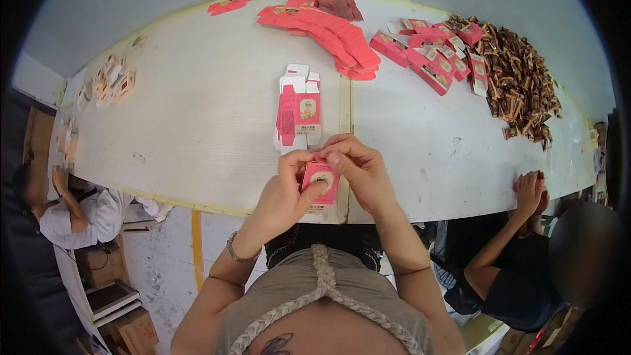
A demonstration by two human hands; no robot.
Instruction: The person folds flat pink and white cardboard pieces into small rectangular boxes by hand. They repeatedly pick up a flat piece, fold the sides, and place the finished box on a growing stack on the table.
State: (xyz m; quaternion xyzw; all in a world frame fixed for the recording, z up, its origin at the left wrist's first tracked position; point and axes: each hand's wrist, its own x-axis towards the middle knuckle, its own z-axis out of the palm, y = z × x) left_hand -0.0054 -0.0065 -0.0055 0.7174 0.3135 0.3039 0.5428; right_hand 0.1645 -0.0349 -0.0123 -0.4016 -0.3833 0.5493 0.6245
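Both my hands hold a small pink carton (pixel 321 181) just above the near edge of the white table (pixel 197 112). My left hand (pixel 284 187) grips its left side with the thumb across the front. My right hand (pixel 358 167) pinches its top edge. Right behind my hands lies a small stack of flat, unfolded pink-and-white carton blanks (pixel 299 108).
A fan of flat pink blanks (pixel 328 29) lies at the far middle. Several folded pink boxes (pixel 430 52) and a heap of brown wrapped pieces (pixel 522 79) sit far right. Another person's hands (pixel 531 190) rest on the table's right edge; a third person (pixel 72 207) sits at the left.
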